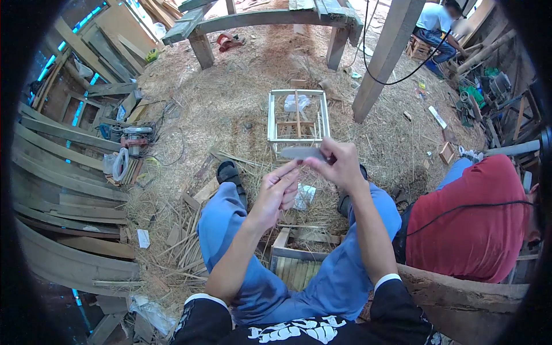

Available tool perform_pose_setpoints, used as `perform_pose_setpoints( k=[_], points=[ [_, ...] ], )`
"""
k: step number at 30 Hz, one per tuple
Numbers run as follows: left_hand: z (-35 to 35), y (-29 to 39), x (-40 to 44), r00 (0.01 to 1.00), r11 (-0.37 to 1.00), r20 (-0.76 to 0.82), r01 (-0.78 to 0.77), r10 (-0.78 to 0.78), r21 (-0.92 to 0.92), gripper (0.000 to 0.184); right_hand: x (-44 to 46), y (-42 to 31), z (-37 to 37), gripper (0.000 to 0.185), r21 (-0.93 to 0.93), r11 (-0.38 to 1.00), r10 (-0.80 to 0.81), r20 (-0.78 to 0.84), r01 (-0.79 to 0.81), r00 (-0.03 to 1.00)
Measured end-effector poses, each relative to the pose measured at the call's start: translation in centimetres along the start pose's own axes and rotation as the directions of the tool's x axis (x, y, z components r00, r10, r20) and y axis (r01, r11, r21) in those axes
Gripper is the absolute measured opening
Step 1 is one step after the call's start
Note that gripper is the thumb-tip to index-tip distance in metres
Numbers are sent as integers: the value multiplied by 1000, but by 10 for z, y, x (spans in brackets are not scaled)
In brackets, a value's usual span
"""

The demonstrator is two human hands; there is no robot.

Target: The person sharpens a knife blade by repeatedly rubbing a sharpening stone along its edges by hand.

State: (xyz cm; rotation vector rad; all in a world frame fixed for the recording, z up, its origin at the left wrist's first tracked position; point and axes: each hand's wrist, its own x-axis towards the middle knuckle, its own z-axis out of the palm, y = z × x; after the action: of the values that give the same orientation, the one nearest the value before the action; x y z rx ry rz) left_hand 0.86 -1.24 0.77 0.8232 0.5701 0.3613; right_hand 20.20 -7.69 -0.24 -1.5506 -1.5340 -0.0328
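Note:
A flat grey blade, perhaps a knife, points leftward from my right hand, whose fingers and thumb are closed around its right end. Just below and to the left, my left hand is closed, its thumb and index finger pressed together near the blade. Whatever lies between those left fingers is too small or too hidden to name. Both hands are raised over the gap between my knees. Beyond them a pale wooden frame stands on the floor. Between my legs sits a wooden box with slats in it.
A person in a red shirt bends close on my right. Another person sits at the far right. A wooden post and a workbench stand ahead. Wood strips and shavings cover the floor; a power tool lies left.

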Motion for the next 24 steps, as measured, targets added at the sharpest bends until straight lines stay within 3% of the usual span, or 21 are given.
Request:
perform_pose_setpoints(
  k=[2,7,14,19,23,24],
  points=[
    [4,1,-2,1000,1000,31,-6,5,30,13,3,3,-4,50,-37,993,109,-8,-109,994],
    [-13,-13,5,998,999,45,-33,33,16,12,-2,-14,8,51,45,996,-80,73,77,994],
    [-9,-6,4,997,998,52,-61,61,7,17,-2,0,8,51,43,999,1,-2,-1,1000],
    [-6,-10,3,996,996,42,-78,76,41,23,-2,-9,4,50,-12,994,-110,53,111,993],
    [3,-2,1,998,996,30,-66,64,65,19,1,5,-3,50,-75,995,67,-16,-68,998],
    [5,-1,0,998,996,22,-57,56,66,17,3,2,-2,50,-44,999,15,-29,-16,999]
  ],
)
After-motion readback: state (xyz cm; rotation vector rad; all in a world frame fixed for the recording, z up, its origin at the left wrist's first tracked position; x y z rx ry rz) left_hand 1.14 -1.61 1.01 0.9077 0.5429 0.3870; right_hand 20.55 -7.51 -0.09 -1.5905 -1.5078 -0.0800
